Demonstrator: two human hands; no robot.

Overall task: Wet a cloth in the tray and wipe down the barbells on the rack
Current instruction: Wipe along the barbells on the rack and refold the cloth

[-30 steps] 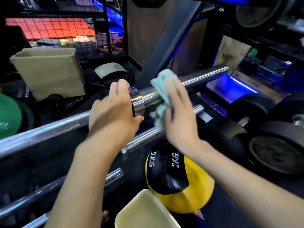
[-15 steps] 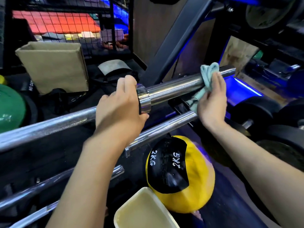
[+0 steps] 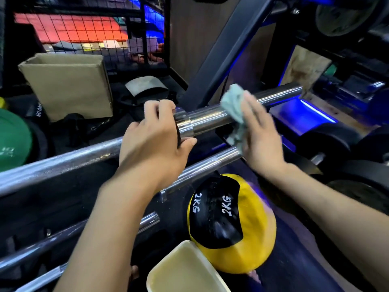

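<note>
Head view: wiping the sleeve of the top barbell [image 3: 212, 119]. The left hand [image 3: 153, 144] has its grip closed round the bar at the collar [image 3: 184, 125], fingers over the top and thumb beneath, steadying it on the rack. The right hand [image 3: 259, 135] lies with straight fingers pressing the pale green cloth [image 3: 234, 114] against the near side of the chrome sleeve, between the collar and the sleeve's far end; this grip is open, the cloth being pinned by the flat of the hand and part of it hanging loose below. A second barbell [image 3: 210, 163] runs just beneath, and lower bars show further down the rack. The cream tray [image 3: 212, 268] sits at the bottom edge, beside a yellow and black ball marked 2KG [image 3: 252, 239]. For a good stroke, the cloth should probably wrap further round the sleeve, so that the far and under sides are reached, while the left hand keeps the bar from rolling; the right hand is blurred, so its exact finger contact is uncertain.
</note>
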